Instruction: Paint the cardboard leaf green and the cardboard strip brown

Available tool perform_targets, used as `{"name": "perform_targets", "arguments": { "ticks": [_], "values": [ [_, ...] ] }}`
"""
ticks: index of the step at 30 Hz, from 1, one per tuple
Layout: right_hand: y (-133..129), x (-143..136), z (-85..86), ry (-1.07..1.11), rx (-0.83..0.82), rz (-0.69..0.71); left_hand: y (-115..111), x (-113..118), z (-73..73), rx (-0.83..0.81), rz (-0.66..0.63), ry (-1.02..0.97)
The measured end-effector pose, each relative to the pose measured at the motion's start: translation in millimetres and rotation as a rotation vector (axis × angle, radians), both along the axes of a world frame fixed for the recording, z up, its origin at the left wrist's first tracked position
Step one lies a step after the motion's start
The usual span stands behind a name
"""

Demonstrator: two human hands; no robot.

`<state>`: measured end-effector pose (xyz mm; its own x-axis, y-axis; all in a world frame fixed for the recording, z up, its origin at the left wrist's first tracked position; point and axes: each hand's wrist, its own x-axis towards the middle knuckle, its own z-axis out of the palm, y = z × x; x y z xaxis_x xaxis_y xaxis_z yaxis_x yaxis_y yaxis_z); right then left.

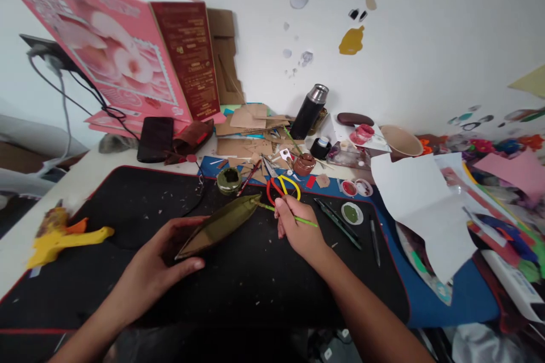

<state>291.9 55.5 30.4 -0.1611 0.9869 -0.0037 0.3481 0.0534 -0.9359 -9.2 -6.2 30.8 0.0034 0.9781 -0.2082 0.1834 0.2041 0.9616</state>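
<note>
My left hand (159, 264) grips the near end of a long, pointed, boat-shaped piece (225, 227), seemingly cardboard, with fingers behind it and the thumb in front. Olive green paint covers its upper side and far tip; the lower part looks brownish. My right hand (300, 227) is closed in a pinch on a thin green paintbrush (307, 222). Its bristles meet the far tip of the piece. Beyond stands an open jar of dark green paint (230, 181). Scissors (293, 184) with red and yellow handles lie just past my right hand.
On the black mat (255, 289) lie a yellow glue gun (63, 238), dark pens (338, 224) and a lid with green paint (352, 214). Cardboard scraps (242, 147), a black flask (310, 110) and a pink box (128, 57) stand behind. White paper (426, 204) lies right.
</note>
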Motion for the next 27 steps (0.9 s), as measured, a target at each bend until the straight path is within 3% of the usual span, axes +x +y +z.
{"name": "perform_targets", "arguments": {
  "ticks": [2,4,7,16,22,27],
  "values": [
    [1,1,-1.5,-0.004,0.000,0.006,-2,-6,3.5,-0.069,-0.012,-0.220],
    [1,2,-2.1,-0.003,-0.001,0.011,-3,-7,5.0,-0.154,0.054,-0.397],
    [-1,2,-1.2,-0.008,-0.002,0.016,-2,-3,6.8,-0.363,0.143,-0.527],
    [-7,-1,4.5,-0.030,0.001,0.057,-3,26,11.3,-0.720,-0.071,-0.810],
    [-11,-2,6.4,0.003,0.009,0.071,-15,40,0.5,-0.686,-0.081,-0.961],
    [-13,-3,10.8,0.266,-0.015,-0.024,-22,42,0.8,-0.626,-0.143,-0.997]
  ]
}}
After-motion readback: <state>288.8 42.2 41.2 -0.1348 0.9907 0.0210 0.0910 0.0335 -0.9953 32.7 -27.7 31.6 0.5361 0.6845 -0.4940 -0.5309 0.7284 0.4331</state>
